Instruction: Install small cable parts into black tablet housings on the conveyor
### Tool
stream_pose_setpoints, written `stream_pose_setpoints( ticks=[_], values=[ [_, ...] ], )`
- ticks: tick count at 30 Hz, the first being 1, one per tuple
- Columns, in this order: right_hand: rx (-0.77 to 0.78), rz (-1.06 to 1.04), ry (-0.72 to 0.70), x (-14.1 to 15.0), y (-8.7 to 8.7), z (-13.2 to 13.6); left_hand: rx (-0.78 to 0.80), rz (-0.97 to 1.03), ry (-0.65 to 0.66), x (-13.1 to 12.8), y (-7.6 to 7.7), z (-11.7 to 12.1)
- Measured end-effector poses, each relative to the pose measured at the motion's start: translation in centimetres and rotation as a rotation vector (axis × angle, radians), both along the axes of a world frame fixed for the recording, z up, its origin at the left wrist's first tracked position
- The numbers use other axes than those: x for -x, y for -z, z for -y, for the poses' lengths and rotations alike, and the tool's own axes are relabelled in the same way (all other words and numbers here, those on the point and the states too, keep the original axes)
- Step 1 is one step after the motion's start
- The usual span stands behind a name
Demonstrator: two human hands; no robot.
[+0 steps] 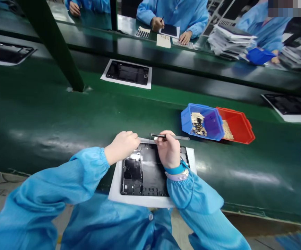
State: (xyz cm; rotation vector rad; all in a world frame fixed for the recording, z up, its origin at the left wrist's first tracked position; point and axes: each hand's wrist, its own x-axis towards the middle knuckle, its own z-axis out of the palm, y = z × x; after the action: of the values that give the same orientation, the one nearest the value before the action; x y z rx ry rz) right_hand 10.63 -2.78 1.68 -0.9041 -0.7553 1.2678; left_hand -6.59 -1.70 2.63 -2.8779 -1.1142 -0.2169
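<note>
A black tablet housing (153,173) lies on a white sheet (115,189) in front of me. My right hand (169,151) grips metal tweezers (183,138) above the housing's far edge, their tips pointing left. Something thin shows at the tips, too small to name. My left hand (123,144) is closed near the far left corner of the housing, its fingertips turned away, so I cannot see what is in them. Around my right wrist runs a strap (178,174) with a blue cord.
Just beyond my right hand stand a blue bin (185,119) with small parts and a red bin (245,130). Another tablet housing (127,72) rests farther back. A green post (62,48) rises at the left. Across the bench a co-worker (175,15) handles a tablet part.
</note>
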Motion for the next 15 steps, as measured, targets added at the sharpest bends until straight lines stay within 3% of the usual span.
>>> stream_pose_setpoints(
  ticks=[4,6,10,15],
  values=[
    [0.040,-0.001,0.007,-0.5,0.0,0.3,-0.160,-0.018,0.103,0.7,-0.3,0.6],
    [0.055,0.005,0.004,-0.4,0.0,0.4,-0.156,0.024,0.123,1.5,0.1,0.4],
    [0.056,0.012,-0.009,-0.2,-0.1,0.6,0.004,0.159,0.070,2.4,1.0,-0.2],
    [0.077,0.007,-0.012,-0.3,-0.1,0.5,0.210,0.243,-0.015,1.8,1.0,0.0]
  ],
)
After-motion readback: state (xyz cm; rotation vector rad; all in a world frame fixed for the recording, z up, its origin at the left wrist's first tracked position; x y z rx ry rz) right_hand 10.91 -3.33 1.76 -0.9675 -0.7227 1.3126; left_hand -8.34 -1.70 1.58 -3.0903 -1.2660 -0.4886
